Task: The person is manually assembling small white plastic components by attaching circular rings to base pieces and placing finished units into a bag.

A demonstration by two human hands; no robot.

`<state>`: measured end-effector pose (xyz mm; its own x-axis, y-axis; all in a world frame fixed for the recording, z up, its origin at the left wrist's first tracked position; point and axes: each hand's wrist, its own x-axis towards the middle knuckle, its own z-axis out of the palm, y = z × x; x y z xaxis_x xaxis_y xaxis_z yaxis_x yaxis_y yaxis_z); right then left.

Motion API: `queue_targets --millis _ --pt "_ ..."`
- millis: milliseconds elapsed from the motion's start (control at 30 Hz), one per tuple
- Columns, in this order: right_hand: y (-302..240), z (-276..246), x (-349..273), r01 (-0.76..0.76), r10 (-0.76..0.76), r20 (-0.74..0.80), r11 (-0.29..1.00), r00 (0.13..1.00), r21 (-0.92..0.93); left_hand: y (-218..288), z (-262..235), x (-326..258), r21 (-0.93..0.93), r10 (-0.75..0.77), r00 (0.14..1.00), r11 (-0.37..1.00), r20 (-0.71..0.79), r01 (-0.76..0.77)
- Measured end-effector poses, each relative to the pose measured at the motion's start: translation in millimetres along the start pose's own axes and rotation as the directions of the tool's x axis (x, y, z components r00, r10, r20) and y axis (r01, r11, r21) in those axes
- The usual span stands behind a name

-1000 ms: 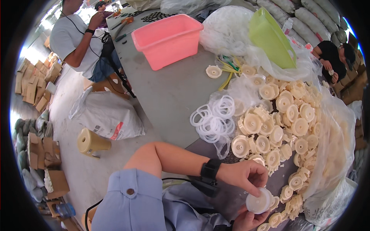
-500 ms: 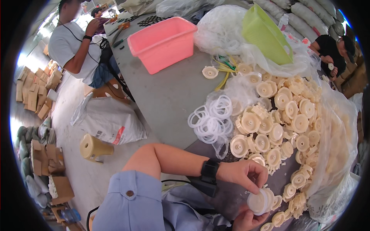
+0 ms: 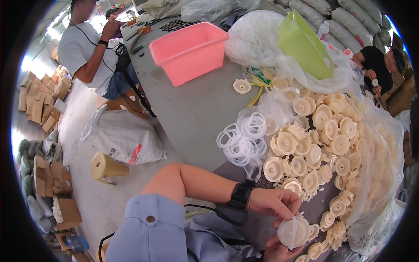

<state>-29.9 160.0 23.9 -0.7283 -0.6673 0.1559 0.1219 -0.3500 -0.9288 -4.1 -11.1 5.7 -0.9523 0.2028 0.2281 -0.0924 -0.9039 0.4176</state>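
Note:
My left hand point(image 3: 276, 203), with a black band on its wrist, pinches a translucent white ring point(image 3: 293, 235) between thumb and finger. The ring stands tilted across the face of a round cream plastic part point(image 3: 302, 231). From below, my right hand point(image 3: 278, 249) grips that part; some of its fingers are hidden behind it. A loose pile of similar cream plastic parts point(image 3: 286, 143) lies just beyond and to the right. A heap of translucent rings point(image 3: 242, 142) rests on a plastic bag left of the pile.
On the grey table point(image 3: 183, 118) stand a pink bin point(image 3: 192, 61) and a tilted green basket point(image 3: 303, 46) amid clear plastic bags. A beige stool point(image 3: 107, 166) and a white sack point(image 3: 126, 135) are on the floor at left. One person works at far left, another at far right.
The ring has turned from lying nearly flat over the cream part to standing edge-on across it. Both hands stay close together; the view has shifted slightly.

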Motion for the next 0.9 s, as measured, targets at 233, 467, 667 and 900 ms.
queue_targets --millis 233,467,667,900 --pt "-2 8 1 -0.064 0.054 0.081 0.990 0.995 0.123 3 6 0 0.128 0.065 0.996 0.990 -0.053 -0.058" --pt "19 0 -12 -0.218 0.079 -0.402 0.924 0.912 -0.313 4 10 -5 0.387 0.051 0.999 0.921 -0.002 -0.047" --pt "16 -15 -15 -0.157 0.015 -0.170 0.471 0.985 -0.868 7 17 -6 0.454 0.027 0.988 0.890 -0.155 0.046" --pt "6 -4 -7 -0.210 -0.018 -0.262 0.549 0.965 -0.809 6 17 -1 0.323 0.039 0.996 0.946 -0.085 -0.009"
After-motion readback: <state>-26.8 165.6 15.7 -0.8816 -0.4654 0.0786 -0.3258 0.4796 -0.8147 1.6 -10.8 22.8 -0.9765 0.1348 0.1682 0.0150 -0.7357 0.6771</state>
